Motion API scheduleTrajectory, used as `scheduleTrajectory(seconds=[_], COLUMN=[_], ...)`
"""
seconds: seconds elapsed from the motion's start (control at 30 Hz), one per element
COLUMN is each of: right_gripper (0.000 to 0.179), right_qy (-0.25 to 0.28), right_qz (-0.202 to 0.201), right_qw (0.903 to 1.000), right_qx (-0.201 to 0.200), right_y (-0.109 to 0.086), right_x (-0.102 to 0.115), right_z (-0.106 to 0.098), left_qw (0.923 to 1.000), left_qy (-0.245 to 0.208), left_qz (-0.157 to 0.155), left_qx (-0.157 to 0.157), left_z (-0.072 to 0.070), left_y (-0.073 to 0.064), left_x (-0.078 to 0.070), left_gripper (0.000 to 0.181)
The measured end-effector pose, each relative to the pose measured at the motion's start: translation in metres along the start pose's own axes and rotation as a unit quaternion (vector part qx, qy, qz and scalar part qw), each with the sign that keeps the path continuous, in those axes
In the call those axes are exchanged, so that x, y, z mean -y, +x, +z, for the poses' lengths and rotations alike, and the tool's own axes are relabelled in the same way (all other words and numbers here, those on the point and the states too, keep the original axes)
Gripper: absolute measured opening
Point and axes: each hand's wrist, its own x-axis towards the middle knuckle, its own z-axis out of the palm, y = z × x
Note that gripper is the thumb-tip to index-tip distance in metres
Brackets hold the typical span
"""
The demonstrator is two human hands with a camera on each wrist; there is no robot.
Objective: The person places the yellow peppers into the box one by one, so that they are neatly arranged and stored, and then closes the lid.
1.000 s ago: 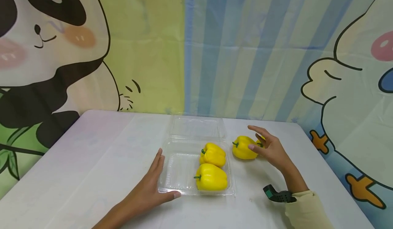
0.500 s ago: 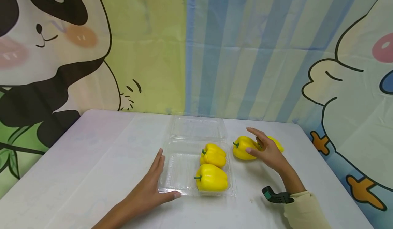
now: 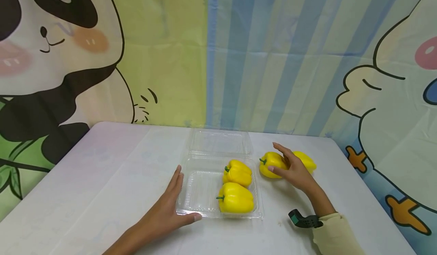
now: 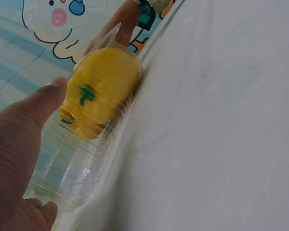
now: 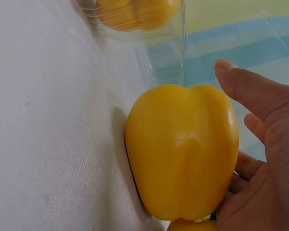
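Observation:
In the head view, a clear plastic clamshell box [image 3: 201,186] lies with its lid laid back. Two yellow bell peppers fill its right side, a front one [image 3: 236,198] and a back one [image 3: 237,173]. My left hand [image 3: 167,205] rests at the box's left front corner, fingers straight and thumb along the front edge. To the right of the box, my right hand [image 3: 297,170] spreads over another yellow bell pepper [image 5: 180,149], fingers behind it and thumb in front. In the right wrist view the thumb does not appear curled onto it.
One more yellow bell pepper [image 3: 305,161] lies behind my right hand, partly hidden. The raised lid [image 3: 219,142] reaches toward the table's back edge. A cartoon-printed cloth [image 3: 252,57] hangs behind the white table [image 3: 112,179].
My right hand has shifted left and slightly down onto the nearer loose pepper, uncovering more of the pepper behind. The left hand and the box have stayed in place.

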Motion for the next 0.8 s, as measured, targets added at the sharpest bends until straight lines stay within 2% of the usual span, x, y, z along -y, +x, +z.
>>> scheduleTrajectory(seconds=[0.13, 0.27, 0.4, 0.57, 0.8], right_gripper=[0.079, 0.076, 0.068, 0.061, 0.064], right_qy=[-0.018, -0.060, -0.095, -0.097, -0.091], right_qz=[0.014, 0.020, 0.011, -0.009, 0.001], right_qw=[0.9997, 0.9980, 0.9954, 0.9953, 0.9958], right_qx=[0.001, 0.002, 0.002, 0.002, 0.003], right_y=[-0.0003, 0.0000, 0.0011, 0.0025, 0.0005], right_x=[0.0009, 0.0038, 0.0051, 0.0041, 0.0046], right_z=[0.0016, 0.0042, 0.0058, 0.0065, 0.0073], left_qw=[1.0000, 1.0000, 1.0000, 1.0000, 1.0000], left_qy=[0.001, -0.001, -0.004, -0.002, -0.004], left_qz=[0.000, 0.001, 0.000, 0.001, 0.001], left_qx=[-0.001, 0.000, 0.000, -0.003, -0.002], left_z=[0.0006, 0.0010, 0.0009, 0.0002, 0.0004], left_y=[-0.0001, -0.0001, 0.0001, -0.0001, 0.0000], left_x=[0.0000, 0.0002, -0.0001, -0.0003, -0.0003], left_gripper=[0.128, 0.128, 0.128, 0.128, 0.127])
